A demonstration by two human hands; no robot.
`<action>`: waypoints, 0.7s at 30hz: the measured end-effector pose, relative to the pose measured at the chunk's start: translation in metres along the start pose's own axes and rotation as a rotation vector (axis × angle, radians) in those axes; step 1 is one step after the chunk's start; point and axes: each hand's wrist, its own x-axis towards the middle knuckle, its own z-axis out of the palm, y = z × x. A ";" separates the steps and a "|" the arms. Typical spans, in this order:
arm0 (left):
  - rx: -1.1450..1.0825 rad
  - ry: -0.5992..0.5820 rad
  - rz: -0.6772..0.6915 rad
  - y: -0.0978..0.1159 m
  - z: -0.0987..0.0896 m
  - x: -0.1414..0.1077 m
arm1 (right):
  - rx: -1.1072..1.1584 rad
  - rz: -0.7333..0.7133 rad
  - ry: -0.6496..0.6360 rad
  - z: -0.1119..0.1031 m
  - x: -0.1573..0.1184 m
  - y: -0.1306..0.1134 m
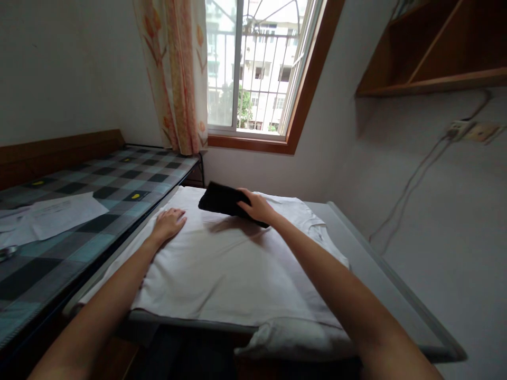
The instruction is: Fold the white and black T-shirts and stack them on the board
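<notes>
A white shirt (237, 274) is spread over a grey table (380, 279), with some creases in its cloth. My left hand (169, 224) lies on the shirt's left part, fingers spread and holding nothing. Gripped in my right hand (257, 206) is a black flat object (224, 199), tilted above the far middle of the shirt, with its lower right edge at or near the cloth. Part of the shirt hangs bunched over the table's front edge.
To the left stands a bed with a checked mattress (79, 182), with papers (65, 214) on it. A curtain (184, 79) hangs beside the barred window. A wooden shelf (435, 82) and a socket with cables (459, 129) are on the right wall.
</notes>
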 end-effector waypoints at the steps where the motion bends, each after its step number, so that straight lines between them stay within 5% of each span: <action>1: -0.001 -0.003 0.000 -0.001 0.001 0.000 | 0.107 0.033 0.039 -0.019 -0.001 0.010; 7: -0.013 0.012 0.001 -0.001 0.002 0.000 | 0.491 0.591 0.031 -0.125 -0.041 0.078; 10: -0.024 0.017 -0.002 -0.001 0.001 0.000 | 0.228 0.751 0.068 -0.167 -0.065 0.109; 13: -0.020 0.018 -0.011 0.000 0.002 0.000 | -0.270 0.790 0.181 -0.199 -0.079 0.129; 17: -0.009 0.025 -0.020 0.001 0.003 0.000 | -0.659 0.870 0.347 -0.204 -0.090 0.147; 21: -0.011 0.022 -0.016 0.000 0.004 0.000 | -0.812 0.840 0.277 -0.156 -0.109 0.171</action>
